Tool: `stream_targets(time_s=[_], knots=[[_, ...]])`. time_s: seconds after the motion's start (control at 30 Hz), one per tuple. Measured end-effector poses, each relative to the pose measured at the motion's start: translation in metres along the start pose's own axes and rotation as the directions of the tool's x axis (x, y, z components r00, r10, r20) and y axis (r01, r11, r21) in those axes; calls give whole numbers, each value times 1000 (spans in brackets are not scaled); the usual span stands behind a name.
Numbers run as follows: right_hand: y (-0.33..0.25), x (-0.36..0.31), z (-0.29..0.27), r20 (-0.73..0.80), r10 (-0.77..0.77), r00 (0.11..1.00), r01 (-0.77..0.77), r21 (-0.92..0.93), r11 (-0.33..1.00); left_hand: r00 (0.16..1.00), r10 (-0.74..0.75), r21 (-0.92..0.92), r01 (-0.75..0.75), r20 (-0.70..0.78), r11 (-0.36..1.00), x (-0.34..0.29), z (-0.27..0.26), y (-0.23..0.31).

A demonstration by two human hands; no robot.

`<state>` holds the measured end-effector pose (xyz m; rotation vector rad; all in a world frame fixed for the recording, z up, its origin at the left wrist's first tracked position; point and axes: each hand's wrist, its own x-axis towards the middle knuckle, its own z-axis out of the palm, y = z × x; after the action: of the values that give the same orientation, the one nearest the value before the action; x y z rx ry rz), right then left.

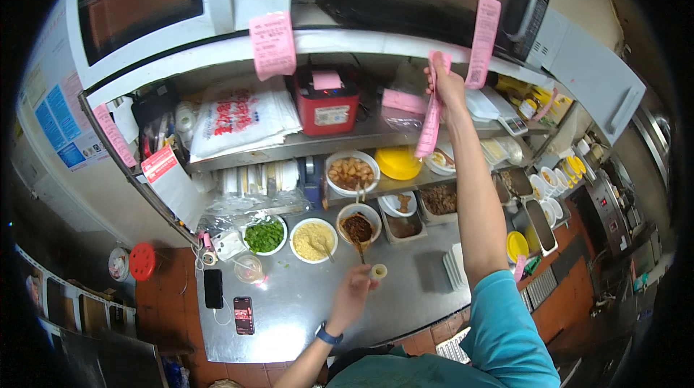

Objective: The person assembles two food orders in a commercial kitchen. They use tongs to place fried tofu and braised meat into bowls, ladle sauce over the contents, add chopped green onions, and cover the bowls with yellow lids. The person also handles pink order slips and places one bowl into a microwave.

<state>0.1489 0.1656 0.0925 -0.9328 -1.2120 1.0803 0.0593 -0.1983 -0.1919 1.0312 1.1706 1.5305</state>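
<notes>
Head view, held pink slip (429, 131) unreadable

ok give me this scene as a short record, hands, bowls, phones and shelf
left hand: touching or holding a small pale roll
right hand: raised, holding a pink slip
bowls: chopped greens, yellowish mince, dark sauce, left to right
phones: black-screened phone, lit-screen phone
shelf: red printer

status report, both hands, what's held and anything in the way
Right hand raised, gripping a pink slip. Left hand over the steel counter, holding a small pale roll. Another hanging slip close beside the right hand.
</notes>
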Motion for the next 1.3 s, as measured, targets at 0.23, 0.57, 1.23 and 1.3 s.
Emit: stream_targets(time_s=[0.23, 0.57, 1.23, 1.3], knots=[[94, -87, -65, 276, 78, 958, -67, -49, 997, 905, 416, 47, -413, -87, 909, 144, 39, 78], [96, -118, -226, 453, -43, 890, 136, -175, 975, 963, 255, 246, -227, -90, 942, 266, 162, 100], [417, 85, -1105, -554, 124, 823, -564, -771, 295, 951, -207, 579, 305, -231, 756, 39, 435, -206], [429, 92, -1108, -629, 143, 764, -644, -731, 226, 994, -110, 741, 57, 23, 669, 67, 489, -229]])
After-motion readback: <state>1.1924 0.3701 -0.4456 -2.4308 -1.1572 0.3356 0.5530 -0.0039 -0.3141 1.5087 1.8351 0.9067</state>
